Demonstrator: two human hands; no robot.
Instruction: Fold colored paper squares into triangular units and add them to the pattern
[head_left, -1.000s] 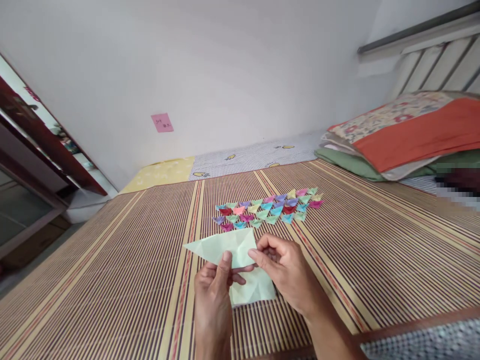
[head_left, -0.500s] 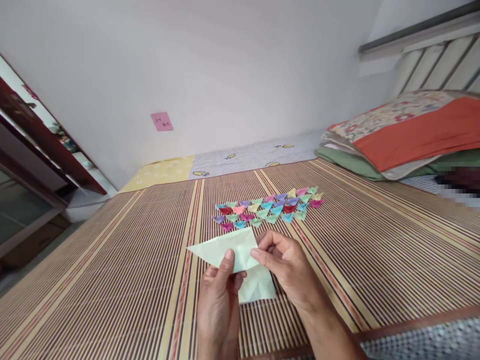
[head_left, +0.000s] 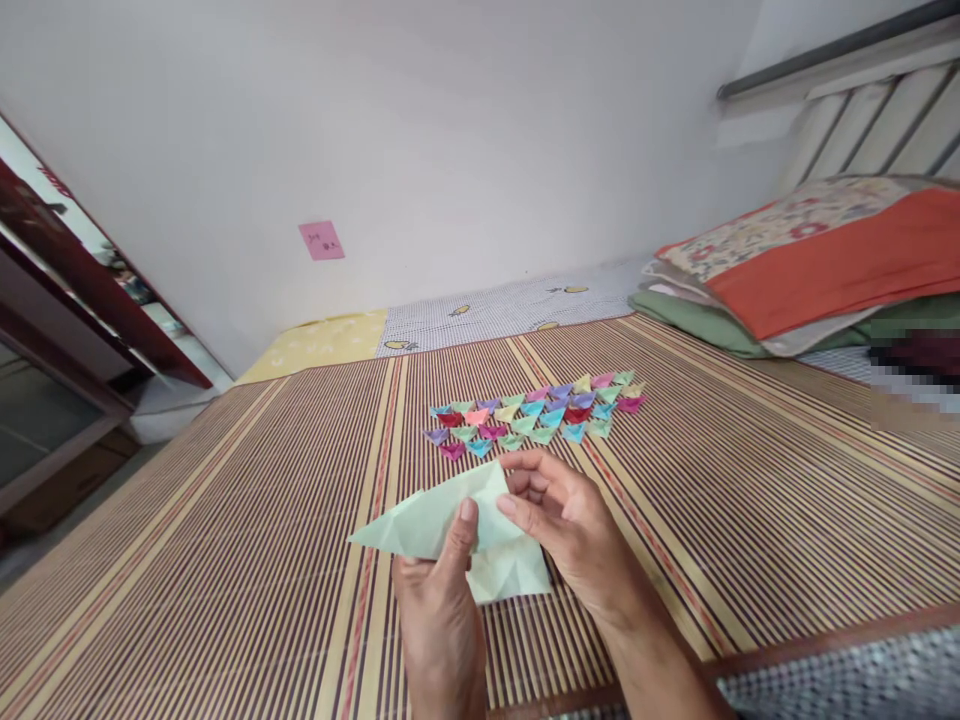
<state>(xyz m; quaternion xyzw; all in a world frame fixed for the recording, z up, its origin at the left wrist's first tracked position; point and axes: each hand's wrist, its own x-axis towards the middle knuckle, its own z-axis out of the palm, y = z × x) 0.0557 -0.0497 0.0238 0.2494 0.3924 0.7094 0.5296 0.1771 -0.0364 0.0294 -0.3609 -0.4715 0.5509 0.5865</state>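
Note:
Both hands hold a pale green sheet of folded paper (head_left: 420, 520) above the striped mat. It tapers to a point at the left, and a squarish flap hangs down below. My left hand (head_left: 442, 610) grips it from beneath, thumb pressed on the front layer and fingers mostly hidden behind. My right hand (head_left: 559, 510) pinches the right edge between thumb and fingers. Just beyond the paper, several rows of small folded paper shapes (head_left: 532, 410) in many colours lie on the mat.
The bamboo-striped mat (head_left: 247, 520) spreads under everything. At the right lies a stack of bedding with an orange pillow (head_left: 825, 270) on top. A pink note (head_left: 321, 240) is stuck to the white wall (head_left: 450, 130). A doorway is at the far left.
The paper's pointed left end has swung down and to the left. My left thumb has slid slightly right on the sheet, and my right fingers have shifted up along its edge.

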